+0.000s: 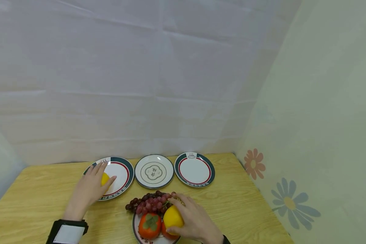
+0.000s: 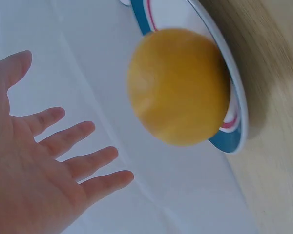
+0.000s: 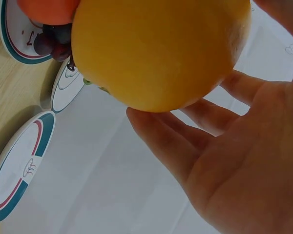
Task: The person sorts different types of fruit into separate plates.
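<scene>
On the left plate (image 1: 120,172), white with a green rim and red ring, rests a yellow round fruit (image 2: 178,87). My left hand (image 1: 89,186) hovers over that plate with fingers spread, and the left wrist view shows a gap between them and the fruit. With thumb and fingers around its sides, my right hand (image 1: 198,217) holds another yellow round fruit (image 1: 173,218) over the front fruit plate (image 1: 136,226). Two persimmons, the nearer one (image 1: 149,226) with its leafy top showing, lie on this plate. Red and dark grapes (image 1: 149,204) are heaped at its back edge.
A small white plate (image 1: 154,161) with a printed centre stands at the back middle. Right of it is another green-rimmed plate (image 1: 195,169). A pale cloth wall (image 1: 134,101) rises behind the wooden table (image 1: 238,200), and a flower-printed wall (image 1: 317,135) borders its right side.
</scene>
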### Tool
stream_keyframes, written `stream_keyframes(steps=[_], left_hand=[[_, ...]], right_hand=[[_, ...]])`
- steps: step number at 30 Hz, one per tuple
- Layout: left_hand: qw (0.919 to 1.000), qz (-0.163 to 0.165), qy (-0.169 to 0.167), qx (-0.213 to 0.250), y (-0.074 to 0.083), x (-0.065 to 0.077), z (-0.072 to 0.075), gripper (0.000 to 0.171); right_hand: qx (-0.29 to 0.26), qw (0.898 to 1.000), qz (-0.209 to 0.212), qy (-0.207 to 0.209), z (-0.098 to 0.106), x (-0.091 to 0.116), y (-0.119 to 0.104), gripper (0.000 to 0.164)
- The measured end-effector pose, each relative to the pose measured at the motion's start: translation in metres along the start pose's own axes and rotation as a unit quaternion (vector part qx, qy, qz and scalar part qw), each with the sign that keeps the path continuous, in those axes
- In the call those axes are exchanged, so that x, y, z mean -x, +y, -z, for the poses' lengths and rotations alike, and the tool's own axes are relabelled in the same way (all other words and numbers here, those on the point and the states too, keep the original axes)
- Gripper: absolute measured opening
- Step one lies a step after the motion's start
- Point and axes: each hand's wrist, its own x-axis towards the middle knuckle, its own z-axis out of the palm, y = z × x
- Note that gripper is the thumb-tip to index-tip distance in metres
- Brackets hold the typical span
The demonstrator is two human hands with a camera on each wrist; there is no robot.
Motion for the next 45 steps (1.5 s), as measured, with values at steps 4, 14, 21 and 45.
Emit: stream_keyframes(steps=[4,14,21,45], left_hand=[[0.9999,-0.006,0.004,0.012,0.02,0.014,-0.001,0.073],[0.9985,-0.031,0.018,0.041,0.06,0.048,-0.01,0.068],[0.9973,-0.045,0.035,0.047,0.08,0.056,-0.004,0.066],[0.9704,-0.01,-0.088,0.225,0.132,0.051,0.002,0.083]], right_hand=[[-0.003,1.0,-0.007,-0.014,0.0,0.002,0.001,0.075],[0.008,1.0,0.012,-0.027,0.001,0.008,0.002,0.075],[0.013,1.0,0.023,0.001,0.004,0.003,-0.003,0.072],[0.052,0.969,0.152,0.186,0.001,-0.035,-0.045,0.083]])
